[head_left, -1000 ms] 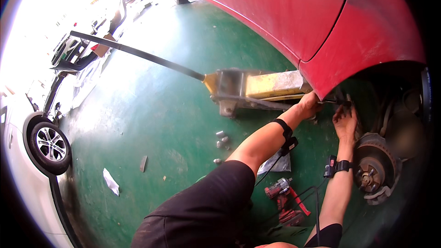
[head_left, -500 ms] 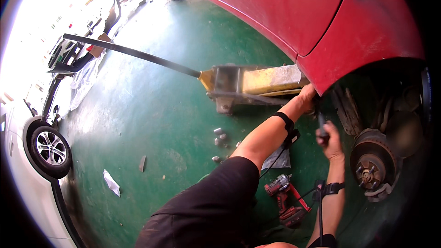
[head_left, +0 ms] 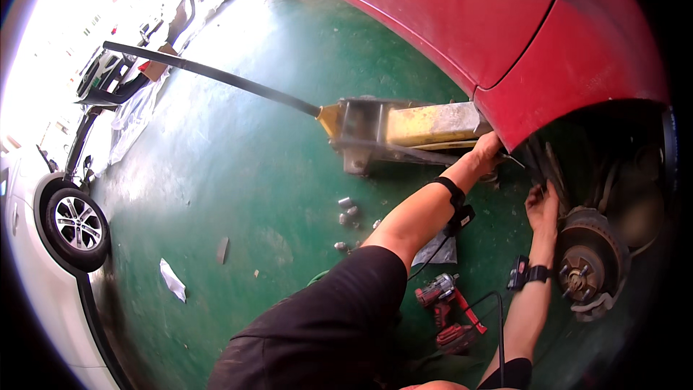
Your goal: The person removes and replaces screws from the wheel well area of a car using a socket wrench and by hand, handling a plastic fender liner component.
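Observation:
My left hand [head_left: 489, 150] is up against the lower corner of the red fender [head_left: 577, 72], its fingers mostly hidden. From beside it pokes a thin metal shaft [head_left: 513, 161]; the rest of that tool is out of sight. Inside the wheel arch, my right hand [head_left: 541, 206] has its fingers pressed together at the dark strip of wheel-arch liner [head_left: 535, 162]. What lies between those fingertips is too dark to make out. Just right of that hand is the bare brake disc [head_left: 588, 245] with its hub and studs.
A yellow floor jack [head_left: 426, 124] reaches under the red car, its long handle [head_left: 216, 77] slanting up left. On the green floor lie a red impact wrench [head_left: 449, 310], several lug nuts [head_left: 346, 209] and a white scrap [head_left: 172, 279]. A white car [head_left: 43, 296] stands at left.
My right hand has moved right and up to the liner; the dark-handled tool it held is no longer in it. A thin shaft now shows beside my left hand, which stays at the fender corner.

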Action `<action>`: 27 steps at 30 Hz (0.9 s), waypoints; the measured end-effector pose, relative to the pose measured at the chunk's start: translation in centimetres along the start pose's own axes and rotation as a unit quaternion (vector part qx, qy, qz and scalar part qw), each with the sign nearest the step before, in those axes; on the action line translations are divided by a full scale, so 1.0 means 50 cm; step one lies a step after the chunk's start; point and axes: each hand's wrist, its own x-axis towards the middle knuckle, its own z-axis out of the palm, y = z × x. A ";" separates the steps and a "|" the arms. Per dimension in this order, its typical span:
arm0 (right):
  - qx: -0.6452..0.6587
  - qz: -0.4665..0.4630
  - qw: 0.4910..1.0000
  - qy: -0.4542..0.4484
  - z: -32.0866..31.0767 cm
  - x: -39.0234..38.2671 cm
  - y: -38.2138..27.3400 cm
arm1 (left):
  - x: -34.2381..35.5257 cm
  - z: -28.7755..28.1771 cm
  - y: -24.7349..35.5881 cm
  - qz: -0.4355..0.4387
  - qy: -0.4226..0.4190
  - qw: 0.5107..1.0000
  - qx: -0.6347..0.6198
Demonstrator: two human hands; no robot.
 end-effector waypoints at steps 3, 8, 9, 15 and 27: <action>-0.012 -0.035 0.999 0.006 0.057 0.028 0.012 | 0.007 -0.026 0.003 0.031 -0.022 0.997 -0.064; 0.018 -0.003 0.996 -0.082 0.066 0.027 0.021 | 0.005 0.010 -0.008 0.009 -0.019 1.000 -0.019; 0.023 -0.019 0.999 -0.011 0.083 0.021 0.036 | 0.008 0.006 -0.009 0.008 -0.015 1.000 -0.015; 0.124 -0.057 0.988 -0.069 0.082 -0.006 0.012 | 0.011 -0.021 -0.007 0.008 -0.054 0.997 -0.044; 0.033 -0.004 0.993 -0.109 0.009 -0.058 0.057 | 0.002 0.009 0.019 -0.006 -0.070 0.995 -0.074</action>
